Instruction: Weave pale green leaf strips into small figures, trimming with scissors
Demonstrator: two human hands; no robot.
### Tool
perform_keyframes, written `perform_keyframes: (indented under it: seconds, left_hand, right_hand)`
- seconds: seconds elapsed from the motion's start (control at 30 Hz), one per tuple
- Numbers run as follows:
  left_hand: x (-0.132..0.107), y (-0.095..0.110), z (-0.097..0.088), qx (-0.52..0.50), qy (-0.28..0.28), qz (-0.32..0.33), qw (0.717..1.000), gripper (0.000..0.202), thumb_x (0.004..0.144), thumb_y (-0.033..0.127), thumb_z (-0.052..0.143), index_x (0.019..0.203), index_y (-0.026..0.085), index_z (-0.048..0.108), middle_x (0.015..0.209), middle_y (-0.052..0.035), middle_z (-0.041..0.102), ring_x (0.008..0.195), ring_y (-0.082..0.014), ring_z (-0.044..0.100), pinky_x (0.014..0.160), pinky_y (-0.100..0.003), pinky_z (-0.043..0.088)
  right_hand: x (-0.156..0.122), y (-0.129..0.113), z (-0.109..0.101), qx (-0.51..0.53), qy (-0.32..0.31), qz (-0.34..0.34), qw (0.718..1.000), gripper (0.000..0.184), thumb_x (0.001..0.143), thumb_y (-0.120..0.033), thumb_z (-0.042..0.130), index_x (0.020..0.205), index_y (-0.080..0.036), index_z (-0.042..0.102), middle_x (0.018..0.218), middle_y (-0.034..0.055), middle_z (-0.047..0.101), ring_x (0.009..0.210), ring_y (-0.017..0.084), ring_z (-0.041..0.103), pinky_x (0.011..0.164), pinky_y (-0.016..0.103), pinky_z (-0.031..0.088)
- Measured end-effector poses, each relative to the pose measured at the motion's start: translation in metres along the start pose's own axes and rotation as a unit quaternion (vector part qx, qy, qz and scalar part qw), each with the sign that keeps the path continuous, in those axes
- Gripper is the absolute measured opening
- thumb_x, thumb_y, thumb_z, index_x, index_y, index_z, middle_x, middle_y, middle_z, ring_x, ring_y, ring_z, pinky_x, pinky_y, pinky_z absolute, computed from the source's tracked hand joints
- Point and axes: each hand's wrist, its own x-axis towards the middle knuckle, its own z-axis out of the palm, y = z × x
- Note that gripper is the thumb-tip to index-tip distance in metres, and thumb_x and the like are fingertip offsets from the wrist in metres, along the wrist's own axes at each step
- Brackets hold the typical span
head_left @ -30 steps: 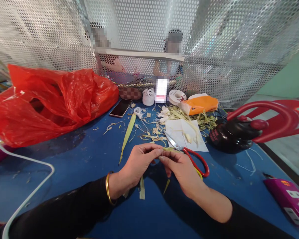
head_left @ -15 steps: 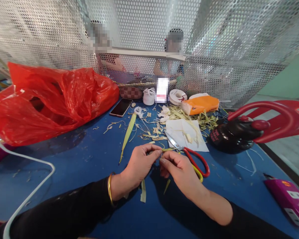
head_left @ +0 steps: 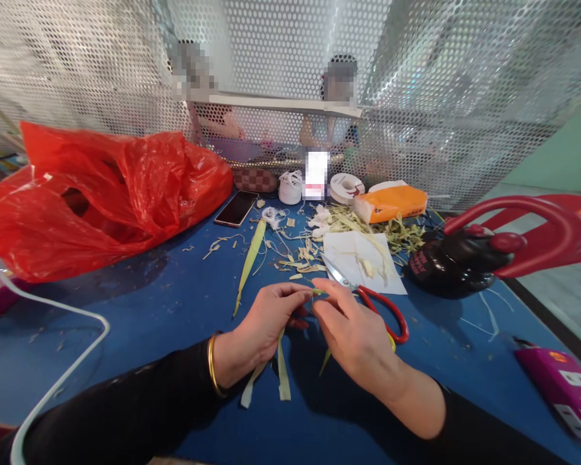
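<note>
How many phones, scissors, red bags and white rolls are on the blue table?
Phone: 1
Scissors: 1
Red bag: 1
White rolls: 2
Total: 5

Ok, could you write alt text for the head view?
A person's left hand and right hand, in black sleeves, pinch a thin pale green leaf strip above a blue table. Red-handled metal scissors lie just beyond the right hand; leaf scraps, a red plastic bag and a black smartphone lie farther back.
</note>
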Motion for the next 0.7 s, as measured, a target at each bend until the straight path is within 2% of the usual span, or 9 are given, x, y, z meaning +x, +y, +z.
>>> perform_keyframes:
  seconds: [0.1, 0.2, 0.37, 0.43, 0.5, 0.6, 0.7]
  left_hand:
    - [0.003, -0.001, -0.001, -0.007, -0.011, 0.002, 1.000, 0.015, 0.072, 0.024, 0.069, 0.081, 0.014, 0.071, 0.066, 0.0001, 0.060, 0.057, -0.0091, 0.053, 0.048, -0.020, 0.046]
    - [0.004, 0.001, -0.001, -0.007, -0.030, -0.016, 0.999, 0.013, 0.074, 0.024, 0.068, 0.082, 0.013, 0.070, 0.063, 0.0017, 0.057, 0.054, -0.0076, 0.052, 0.047, -0.019, 0.046]
    - [0.003, 0.012, 0.000, 0.055, -0.067, -0.060, 0.994, 0.019, 0.082, 0.030, 0.059, 0.092, 0.015, 0.064, 0.073, -0.0005, 0.061, 0.056, -0.0097, 0.059, 0.051, -0.022, 0.048]
    - [0.002, 0.014, -0.001, 0.126, -0.057, -0.018, 0.990, 0.026, 0.082, 0.037, 0.058, 0.098, 0.016, 0.060, 0.081, -0.0024, 0.062, 0.060, -0.0111, 0.061, 0.054, -0.023, 0.048]
    - [0.001, 0.014, -0.003, 0.224, -0.034, 0.069, 0.972, 0.037, 0.075, 0.040, 0.067, 0.102, 0.017, 0.057, 0.091, -0.0039, 0.063, 0.062, -0.0115, 0.061, 0.057, -0.025, 0.048]
    - [0.001, 0.010, -0.007, 0.349, -0.022, 0.186, 0.918, 0.046, 0.065, 0.031, 0.074, 0.106, 0.020, 0.055, 0.096, -0.0031, 0.063, 0.061, -0.0111, 0.058, 0.059, -0.025, 0.047]
    - [0.002, 0.007, -0.009, 0.396, -0.035, 0.232, 0.888, 0.035, 0.072, 0.019, 0.062, 0.106, 0.022, 0.055, 0.087, 0.0001, 0.064, 0.062, -0.0115, 0.058, 0.059, -0.025, 0.046]
  right_hand:
    - [0.002, 0.002, 0.002, 0.035, -0.017, -0.001, 0.999, 0.022, 0.092, -0.010, 0.041, 0.099, -0.018, 0.060, 0.126, 0.0157, 0.057, 0.099, 0.024, 0.065, 0.078, 0.037, 0.056]
    - [0.006, 0.007, 0.002, 0.099, -0.022, 0.035, 0.994, 0.022, 0.092, -0.010, 0.040, 0.102, -0.017, 0.059, 0.116, 0.0150, 0.062, 0.099, 0.024, 0.064, 0.081, 0.039, 0.055]
    - [0.013, 0.017, -0.006, 0.180, -0.015, 0.090, 0.979, 0.016, 0.093, -0.013, 0.042, 0.086, -0.019, 0.056, 0.106, 0.0107, 0.062, 0.093, 0.023, 0.063, 0.080, 0.038, 0.052]
    - [0.015, 0.021, -0.009, 0.209, -0.015, 0.110, 0.972, 0.017, 0.091, -0.011, 0.045, 0.079, -0.020, 0.053, 0.102, 0.0092, 0.062, 0.093, 0.022, 0.063, 0.080, 0.037, 0.050]
    - [0.017, 0.022, -0.012, 0.229, -0.015, 0.124, 0.965, 0.018, 0.089, -0.010, 0.047, 0.075, -0.020, 0.051, 0.099, 0.0084, 0.062, 0.092, 0.021, 0.062, 0.080, 0.036, 0.049]
    - [0.019, 0.021, -0.015, 0.250, -0.022, 0.136, 0.958, 0.020, 0.087, -0.009, 0.047, 0.071, -0.021, 0.049, 0.095, 0.0074, 0.063, 0.091, 0.021, 0.061, 0.078, 0.035, 0.048]
    - [0.020, 0.022, -0.016, 0.273, -0.037, 0.144, 0.950, 0.021, 0.086, -0.007, 0.047, 0.070, -0.021, 0.048, 0.092, 0.0062, 0.063, 0.090, 0.020, 0.061, 0.078, 0.034, 0.047]
